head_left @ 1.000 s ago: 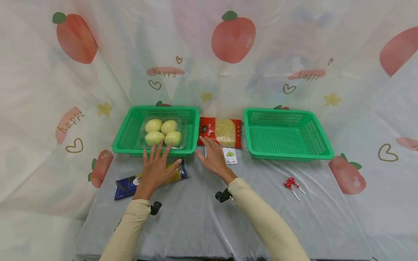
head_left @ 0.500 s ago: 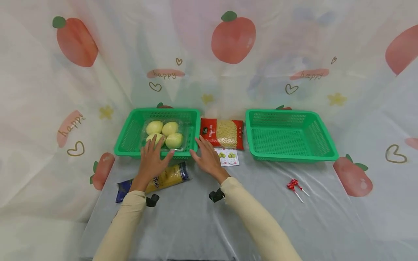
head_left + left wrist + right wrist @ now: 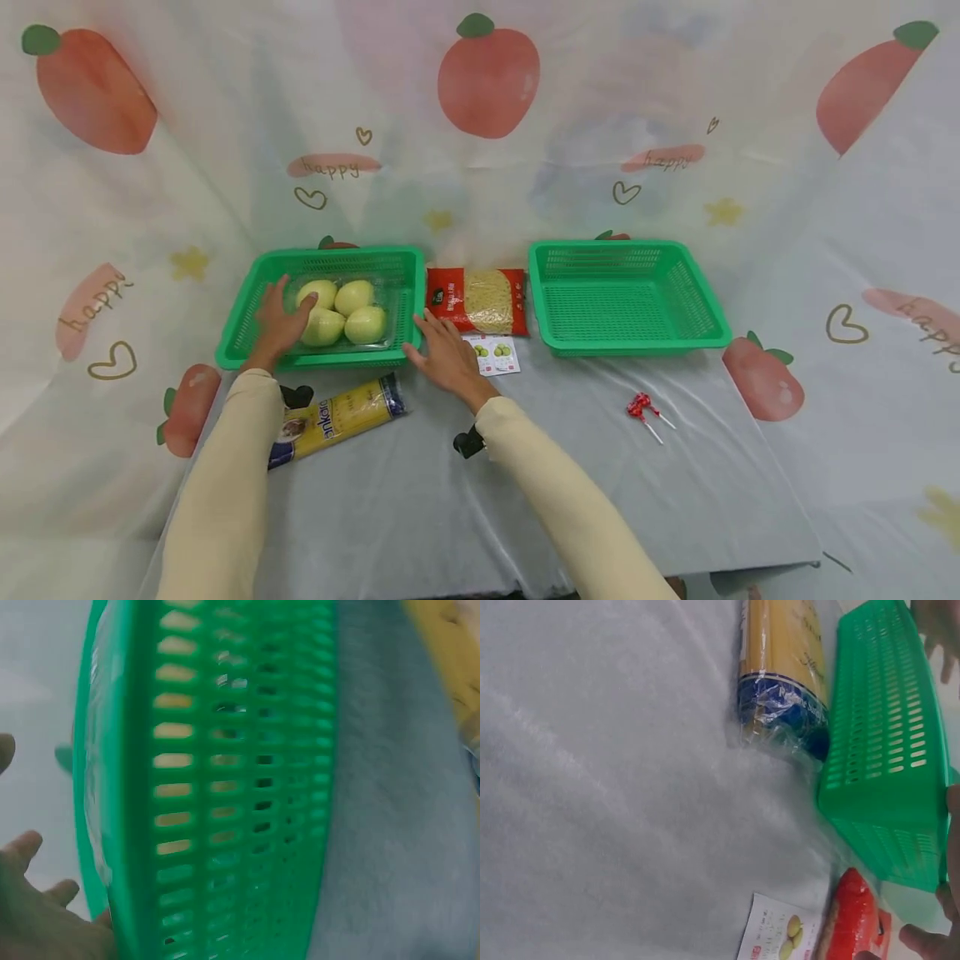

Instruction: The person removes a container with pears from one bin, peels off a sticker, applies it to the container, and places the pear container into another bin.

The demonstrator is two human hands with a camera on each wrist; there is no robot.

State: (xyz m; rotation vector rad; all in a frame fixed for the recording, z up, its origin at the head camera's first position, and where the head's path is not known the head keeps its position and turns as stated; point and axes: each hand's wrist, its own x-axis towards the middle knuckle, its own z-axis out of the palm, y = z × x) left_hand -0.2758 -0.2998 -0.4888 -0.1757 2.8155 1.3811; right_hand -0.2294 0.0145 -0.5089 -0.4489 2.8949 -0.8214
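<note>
In the head view, a green basket (image 3: 408, 308) at the left holds a clear plastic pack of several pale yellow-green fruits (image 3: 366, 325). My left hand (image 3: 279, 327) reaches over its left front rim, fingers spread, beside the fruit pack. My right hand (image 3: 447, 357) is at the basket's right front corner, thumb and fingers apart; whether it touches the rim I cannot tell. In the left wrist view, fingers (image 3: 64, 891) show behind the basket wall (image 3: 225, 780). Neither hand grips anything.
Before the left basket lies a yellow and blue spaghetti packet (image 3: 341, 417). Between the baskets are a red bag with pale yellow contents (image 3: 487, 300) and a white leaflet (image 3: 504, 354). A second green basket (image 3: 626, 343) stands right, with two red-wrapped lollipops (image 3: 640, 405) in front.
My left hand has moved left from in front of the fruit pack to the basket's left side. My right hand has shifted left from the red bag to the basket's corner. The view has turned.
</note>
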